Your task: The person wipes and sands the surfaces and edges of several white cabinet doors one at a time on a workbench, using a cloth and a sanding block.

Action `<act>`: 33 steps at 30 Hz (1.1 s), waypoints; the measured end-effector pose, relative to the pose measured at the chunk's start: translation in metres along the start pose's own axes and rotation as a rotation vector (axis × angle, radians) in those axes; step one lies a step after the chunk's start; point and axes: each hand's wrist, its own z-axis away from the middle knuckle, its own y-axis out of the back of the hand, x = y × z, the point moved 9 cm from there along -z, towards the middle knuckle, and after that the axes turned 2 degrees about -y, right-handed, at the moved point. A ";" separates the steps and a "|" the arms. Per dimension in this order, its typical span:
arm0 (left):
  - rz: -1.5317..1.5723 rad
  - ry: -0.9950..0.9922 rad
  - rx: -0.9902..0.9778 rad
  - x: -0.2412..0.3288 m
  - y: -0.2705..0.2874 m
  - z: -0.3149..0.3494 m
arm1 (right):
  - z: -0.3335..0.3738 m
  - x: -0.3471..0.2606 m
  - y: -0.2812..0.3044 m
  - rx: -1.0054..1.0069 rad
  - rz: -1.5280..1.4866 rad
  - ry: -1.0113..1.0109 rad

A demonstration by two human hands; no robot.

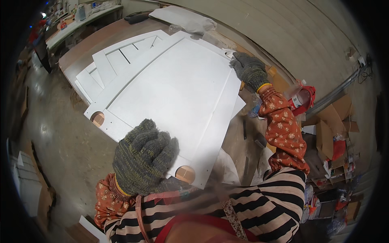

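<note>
A large white panel (174,89) with round cutouts near its corners lies in front of me on top of other white pieces. My left hand (146,158), in a dark grey-green knit glove, is bent over the panel's near edge, between two cutouts. Its fingers are curled and the tips are out of sight. At the far right corner, my right hand (249,72), gloved alike, closes on the panel's edge beside another cutout. Under the far left side lie white slotted panels (121,56).
The pieces rest on a brownish table (85,58). A white wrapped bundle (184,19) lies at its far end. To the right are a red bucket (303,100) and open cardboard boxes (334,117). A cluttered workbench (83,24) and a person (39,46) are far left.
</note>
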 end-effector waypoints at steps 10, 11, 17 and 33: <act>0.020 -0.034 -0.045 0.000 -0.006 -0.002 | 0.010 0.006 -0.003 0.158 -0.017 0.010; 0.017 -0.031 -0.057 0.000 -0.006 -0.002 | 0.019 -0.017 0.009 0.087 -0.069 0.105; -0.001 -0.002 -0.083 -0.002 -0.006 0.002 | 0.119 -0.125 0.063 0.105 -0.075 0.647; 0.030 -0.015 -0.054 -0.003 -0.007 0.006 | 0.009 -0.022 0.005 0.107 -0.134 0.128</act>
